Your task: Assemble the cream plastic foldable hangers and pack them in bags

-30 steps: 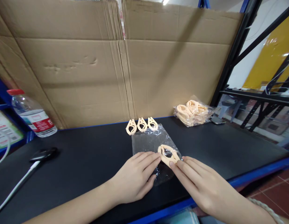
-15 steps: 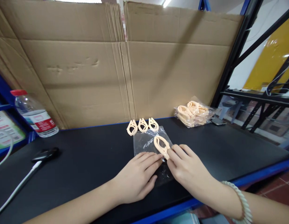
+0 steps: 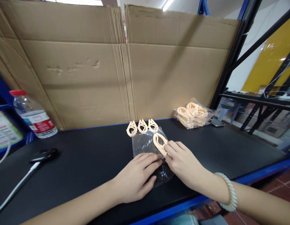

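My left hand [image 3: 135, 175] lies flat, fingers stretched out, on a clear plastic bag [image 3: 145, 143] on the black tabletop [image 3: 88, 159]. My right hand [image 3: 181, 161] pinches the near end of a peach plastic clip [image 3: 159, 142] that rests on the bag. Three smaller peach clips [image 3: 142, 126] lie in a row just beyond the bag's far edge.
A bag of more peach clips [image 3: 192, 114] sits at the back right, a phone [image 3: 216, 123] beside it. A water bottle [image 3: 32, 114] stands at the left, near a black device with a white cable [image 3: 42, 154]. A cardboard sheet [image 3: 126, 65] lines the back.
My right hand has slid the peach clip away from me over the bag, toward the row of three clips. My left hand has stayed on the bag.
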`<state>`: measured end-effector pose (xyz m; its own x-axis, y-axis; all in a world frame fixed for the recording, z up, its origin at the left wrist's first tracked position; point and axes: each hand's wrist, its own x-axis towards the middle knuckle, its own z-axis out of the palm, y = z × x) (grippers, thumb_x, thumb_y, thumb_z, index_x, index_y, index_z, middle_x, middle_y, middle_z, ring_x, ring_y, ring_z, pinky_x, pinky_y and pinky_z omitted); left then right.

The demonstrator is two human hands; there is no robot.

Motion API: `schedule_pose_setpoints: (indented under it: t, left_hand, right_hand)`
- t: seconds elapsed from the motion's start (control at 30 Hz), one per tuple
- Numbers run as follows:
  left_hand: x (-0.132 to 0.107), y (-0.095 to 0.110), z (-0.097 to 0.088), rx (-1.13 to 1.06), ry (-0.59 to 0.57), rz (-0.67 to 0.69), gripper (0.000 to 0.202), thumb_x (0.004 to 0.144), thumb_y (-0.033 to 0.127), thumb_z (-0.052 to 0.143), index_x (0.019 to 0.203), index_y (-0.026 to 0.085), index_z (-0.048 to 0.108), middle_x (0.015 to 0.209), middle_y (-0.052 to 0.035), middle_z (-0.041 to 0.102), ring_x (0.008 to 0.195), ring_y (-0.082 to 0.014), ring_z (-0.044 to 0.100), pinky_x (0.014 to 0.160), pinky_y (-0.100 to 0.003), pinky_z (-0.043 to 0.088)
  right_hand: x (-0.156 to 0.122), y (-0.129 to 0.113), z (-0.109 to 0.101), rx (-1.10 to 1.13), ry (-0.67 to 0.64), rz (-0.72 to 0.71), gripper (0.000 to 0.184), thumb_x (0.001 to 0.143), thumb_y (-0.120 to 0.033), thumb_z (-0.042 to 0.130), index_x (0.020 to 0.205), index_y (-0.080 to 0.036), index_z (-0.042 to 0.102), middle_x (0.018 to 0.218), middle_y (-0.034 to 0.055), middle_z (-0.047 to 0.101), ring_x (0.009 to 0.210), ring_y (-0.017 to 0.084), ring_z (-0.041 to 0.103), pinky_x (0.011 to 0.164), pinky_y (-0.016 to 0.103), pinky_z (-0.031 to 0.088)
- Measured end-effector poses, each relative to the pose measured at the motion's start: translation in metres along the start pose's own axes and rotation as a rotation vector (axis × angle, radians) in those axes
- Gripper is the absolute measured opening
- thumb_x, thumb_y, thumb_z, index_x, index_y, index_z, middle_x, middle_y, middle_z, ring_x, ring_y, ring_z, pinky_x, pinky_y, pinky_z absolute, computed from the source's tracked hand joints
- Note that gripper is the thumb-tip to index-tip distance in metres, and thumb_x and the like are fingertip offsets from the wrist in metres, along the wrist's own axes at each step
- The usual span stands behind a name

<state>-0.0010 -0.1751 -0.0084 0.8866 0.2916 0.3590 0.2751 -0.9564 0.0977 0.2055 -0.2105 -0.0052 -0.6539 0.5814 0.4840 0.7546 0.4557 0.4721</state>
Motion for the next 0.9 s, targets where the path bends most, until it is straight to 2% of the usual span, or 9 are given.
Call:
schedule_pose_setpoints:
  t: [0.1,0.2,0.3,0.4,0.6,0.7,0.8,0.87,0.9]
  left_hand:
    - [0.000,-0.001,0.000,-0.005,-0.007,-0.002,0.046,0.086,0.015,0.048,0.132,0.016,0.049,0.134,-0.0144,0.055,0.124,-0.0285,0.051,0.104,-0.048,0.044]
    - [0.000,-0.001,0.000,-0.019,-0.011,-0.006,0.045,0.087,0.016,0.048,0.132,0.016,0.049,0.136,-0.0140,0.054,0.125,-0.0278,0.050,0.104,-0.048,0.043]
    - [-0.001,-0.001,0.000,-0.027,-0.005,-0.010,0.046,0.087,0.015,0.048,0.133,0.016,0.048,0.137,-0.0137,0.052,0.126,-0.0269,0.049,0.105,-0.047,0.043]
    - [-0.001,-0.001,0.001,-0.032,0.012,-0.010,0.046,0.087,0.015,0.048,0.133,0.017,0.047,0.138,-0.0132,0.052,0.126,-0.0266,0.049,0.105,-0.047,0.043]
    - [-0.002,-0.002,0.002,-0.039,0.013,-0.003,0.045,0.087,0.015,0.049,0.132,0.017,0.048,0.137,-0.0128,0.053,0.126,-0.0264,0.049,0.105,-0.046,0.043]
    - [-0.001,-0.002,0.002,-0.037,0.004,-0.005,0.044,0.086,0.015,0.049,0.130,0.017,0.050,0.136,-0.0126,0.054,0.126,-0.0263,0.049,0.105,-0.046,0.044]
    - [-0.001,-0.001,0.001,-0.042,0.004,-0.006,0.044,0.086,0.015,0.049,0.130,0.016,0.050,0.137,-0.0124,0.053,0.126,-0.0261,0.050,0.105,-0.045,0.044]
    - [-0.001,-0.001,0.001,-0.051,0.002,-0.008,0.045,0.086,0.015,0.048,0.131,0.017,0.049,0.137,-0.0122,0.053,0.126,-0.0258,0.049,0.105,-0.045,0.044]
    - [-0.001,-0.001,0.001,-0.057,-0.002,-0.010,0.045,0.087,0.015,0.049,0.132,0.017,0.049,0.137,-0.0122,0.053,0.126,-0.0257,0.049,0.105,-0.045,0.044]
  right_hand:
    - [0.002,0.004,0.001,0.082,-0.072,0.090,0.007,0.083,-0.008,0.057,0.083,-0.014,0.060,0.086,0.0078,0.058,0.083,0.022,0.052,0.065,0.034,0.043]
    - [0.002,0.014,0.005,0.305,-0.074,0.186,0.026,0.081,-0.009,0.059,0.106,-0.014,0.055,0.104,0.0104,0.059,0.095,0.023,0.055,0.077,0.036,0.050]
    - [0.000,0.025,0.012,0.536,-0.069,0.168,0.036,0.083,-0.015,0.060,0.118,-0.014,0.049,0.115,0.0116,0.059,0.107,0.022,0.055,0.088,0.036,0.050]
    - [-0.002,0.030,0.015,0.550,-0.132,0.148,0.021,0.087,-0.017,0.056,0.109,-0.017,0.055,0.101,0.0077,0.063,0.095,0.020,0.060,0.080,0.032,0.051]
    - [0.001,0.021,0.015,0.184,-0.152,0.092,0.010,0.087,-0.018,0.055,0.096,-0.015,0.060,0.087,0.0062,0.064,0.078,0.019,0.058,0.066,0.031,0.042]
    - [0.006,0.016,0.015,0.088,-0.148,0.077,0.007,0.087,-0.014,0.054,0.089,-0.015,0.060,0.083,0.0062,0.064,0.074,0.019,0.056,0.062,0.031,0.038]
    - [0.008,0.018,0.010,0.105,-0.178,0.072,0.008,0.086,-0.011,0.054,0.088,-0.014,0.061,0.084,0.0070,0.064,0.077,0.020,0.056,0.063,0.031,0.038]
    - [0.011,0.028,0.002,0.220,-0.220,0.064,0.008,0.084,-0.020,0.062,0.089,-0.015,0.062,0.090,0.0080,0.065,0.083,0.021,0.057,0.067,0.032,0.042]
    - [0.012,0.036,-0.003,0.316,-0.238,0.056,0.015,0.081,-0.027,0.067,0.090,-0.015,0.063,0.094,0.0083,0.065,0.087,0.022,0.058,0.070,0.032,0.044]
